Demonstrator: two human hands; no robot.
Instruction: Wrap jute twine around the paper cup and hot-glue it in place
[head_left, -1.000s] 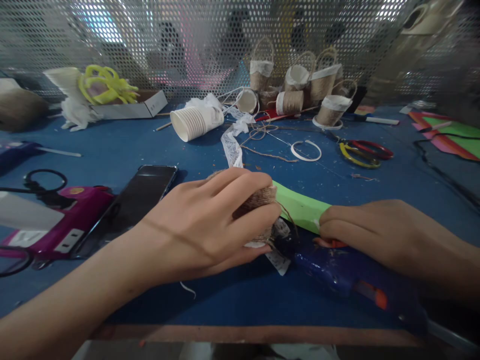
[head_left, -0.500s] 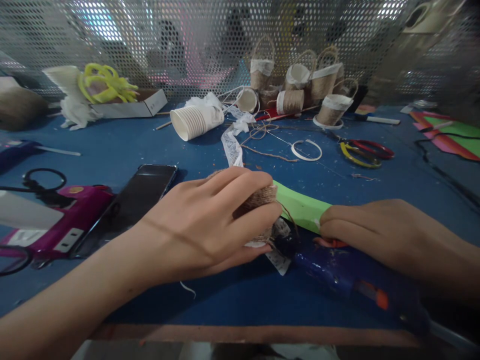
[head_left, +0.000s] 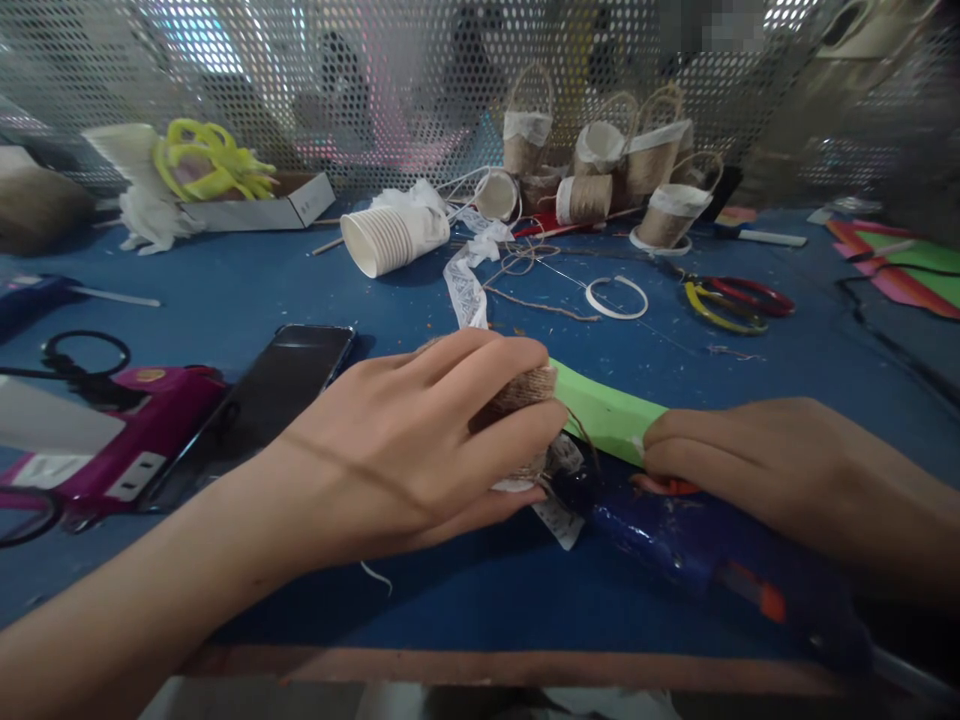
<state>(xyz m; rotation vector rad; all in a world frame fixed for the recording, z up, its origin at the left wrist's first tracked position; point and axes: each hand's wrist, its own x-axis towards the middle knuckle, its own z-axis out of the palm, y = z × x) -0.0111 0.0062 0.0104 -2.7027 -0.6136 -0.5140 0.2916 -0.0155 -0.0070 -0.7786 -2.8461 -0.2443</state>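
Note:
My left hand (head_left: 420,440) is wrapped around a small paper cup (head_left: 529,390) covered in brown twine, lying on its side; most of it is hidden under my fingers. A blue hot glue gun (head_left: 675,535) is in my right hand (head_left: 742,455), with a finger at its orange trigger. Its nozzle points at the cup's near right side, where a loose twine end and some white lace (head_left: 562,522) show. Whether the tip touches the cup cannot be made out. A lime green strip (head_left: 604,405) lies behind the gun, between my two hands.
Several twine-wrapped baskets (head_left: 671,218) stand at the back by the perforated metal screen (head_left: 405,90). Stacked paper cups (head_left: 382,240), a lace ribbon (head_left: 465,285), a white ring (head_left: 616,298) and scissors (head_left: 727,303) lie mid-table. On the left are a phone (head_left: 277,390) and a magenta power strip (head_left: 161,420).

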